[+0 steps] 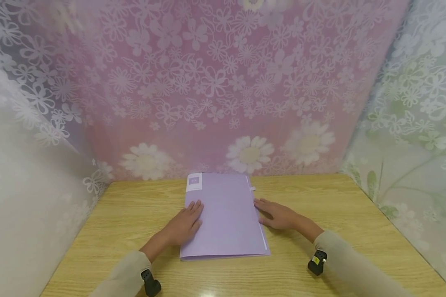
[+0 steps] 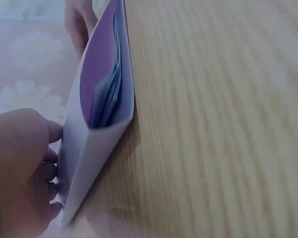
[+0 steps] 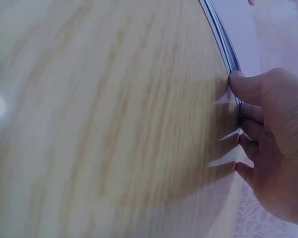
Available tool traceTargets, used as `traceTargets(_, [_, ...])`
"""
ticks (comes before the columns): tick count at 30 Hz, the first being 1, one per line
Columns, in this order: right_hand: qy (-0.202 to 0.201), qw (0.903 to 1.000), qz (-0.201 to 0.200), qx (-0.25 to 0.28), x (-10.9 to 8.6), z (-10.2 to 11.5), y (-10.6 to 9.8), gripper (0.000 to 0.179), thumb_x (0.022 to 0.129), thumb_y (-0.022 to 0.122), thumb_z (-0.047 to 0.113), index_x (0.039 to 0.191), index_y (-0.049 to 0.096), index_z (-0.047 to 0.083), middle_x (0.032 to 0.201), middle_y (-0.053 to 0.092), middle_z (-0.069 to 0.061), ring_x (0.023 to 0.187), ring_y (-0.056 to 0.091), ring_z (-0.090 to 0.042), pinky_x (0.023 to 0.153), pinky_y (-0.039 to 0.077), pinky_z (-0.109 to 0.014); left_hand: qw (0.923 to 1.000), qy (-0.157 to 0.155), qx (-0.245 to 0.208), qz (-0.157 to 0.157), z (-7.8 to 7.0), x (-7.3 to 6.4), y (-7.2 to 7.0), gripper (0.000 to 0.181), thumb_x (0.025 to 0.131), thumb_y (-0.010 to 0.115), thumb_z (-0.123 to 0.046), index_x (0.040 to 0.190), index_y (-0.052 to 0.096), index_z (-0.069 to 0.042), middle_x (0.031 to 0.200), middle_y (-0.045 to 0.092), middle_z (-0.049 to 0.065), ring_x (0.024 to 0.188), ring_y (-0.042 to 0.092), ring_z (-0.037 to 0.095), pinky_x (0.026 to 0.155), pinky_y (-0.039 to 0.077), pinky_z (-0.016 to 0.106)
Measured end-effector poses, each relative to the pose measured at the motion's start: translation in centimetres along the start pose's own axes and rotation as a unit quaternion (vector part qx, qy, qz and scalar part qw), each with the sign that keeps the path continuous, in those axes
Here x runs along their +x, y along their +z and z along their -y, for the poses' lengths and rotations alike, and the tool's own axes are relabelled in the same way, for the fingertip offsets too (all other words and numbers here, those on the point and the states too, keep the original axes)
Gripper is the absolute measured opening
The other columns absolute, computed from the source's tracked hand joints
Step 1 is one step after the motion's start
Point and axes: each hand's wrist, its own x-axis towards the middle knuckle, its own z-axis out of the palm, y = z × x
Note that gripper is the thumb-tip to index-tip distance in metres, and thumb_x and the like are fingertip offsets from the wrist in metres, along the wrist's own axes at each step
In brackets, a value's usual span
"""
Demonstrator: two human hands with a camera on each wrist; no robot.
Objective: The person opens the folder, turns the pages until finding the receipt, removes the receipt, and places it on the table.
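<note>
A closed light purple file folder [image 1: 226,218] lies flat on the wooden table, its spine to the left. At its top left corner is a white label [image 1: 198,186], and a small white tab sticks out of the right edge. My left hand [image 1: 183,225] rests on the spine side, fingers extended over the cover. At the opposite edge, my right hand [image 1: 278,215] touches the folder with its fingertips and thumb. Inner sheets [image 2: 108,96] show through the gaping near end in the left wrist view. The right wrist view has the thumb of the right hand [image 3: 283,134] against the page edges.
The yellowish wooden table [image 1: 134,214] meets a pink flowered backdrop [image 1: 208,103] right behind the folder. Flowered white sheeting [image 1: 423,165] stands along the right side, and more pale sheeting [image 1: 29,165] along the left.
</note>
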Motion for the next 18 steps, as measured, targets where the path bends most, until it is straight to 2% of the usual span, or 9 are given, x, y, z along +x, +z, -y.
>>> traceTargets(4, [0.011, 0.9999, 0.008, 0.003, 0.0, -0.1, 0.0, 0.068, 0.105, 0.055, 0.038, 0.156, 0.036, -0.001, 0.163, 0.035, -0.020, 0.151, 0.031, -0.045, 0.119, 0.031, -0.062, 0.9998, 0.002, -0.006, 0.021, -1.6, -0.2, 0.5, 0.069, 0.108, 0.045, -0.043, 0.159, 0.029, 0.001, 0.168, 0.023, 0.019, 0.157, 0.020, 0.039, 0.126, 0.022, 0.057])
traceTargets(11, [0.015, 0.9997, 0.018, 0.007, 0.0, 0.1, -0.2, 0.068, 0.105, 0.054, 0.040, 0.157, 0.035, 0.000, 0.164, 0.035, -0.019, 0.152, 0.030, -0.044, 0.120, 0.031, -0.061, 0.9976, 0.038, 0.010, 0.057, -4.5, -0.3, 1.3, 0.096, 0.095, 0.052, -0.069, 0.162, 0.024, -0.006, 0.171, 0.018, 0.012, 0.159, 0.015, 0.031, 0.129, 0.016, 0.054])
traceTargets(15, [0.008, 0.9997, 0.020, 0.010, 0.0, 0.4, -0.5, 0.067, 0.106, 0.053, 0.038, 0.157, 0.035, -0.001, 0.164, 0.034, -0.020, 0.151, 0.030, -0.045, 0.119, 0.032, -0.062, 0.9948, 0.066, 0.041, 0.066, -5.8, -0.2, 1.2, 0.107, 0.088, 0.059, -0.074, 0.163, 0.022, -0.007, 0.171, 0.017, 0.010, 0.159, 0.015, 0.029, 0.129, 0.016, 0.051])
traceTargets(18, [0.005, 0.9997, 0.022, 0.012, 0.0, 0.4, -0.7, 0.067, 0.106, 0.053, 0.038, 0.157, 0.034, -0.001, 0.164, 0.034, -0.020, 0.151, 0.030, -0.045, 0.119, 0.032, -0.062, 0.9928, 0.091, 0.054, 0.057, -6.4, -0.2, 1.1, 0.104, 0.089, 0.063, -0.069, 0.162, 0.023, -0.007, 0.171, 0.018, 0.010, 0.159, 0.015, 0.029, 0.130, 0.016, 0.049])
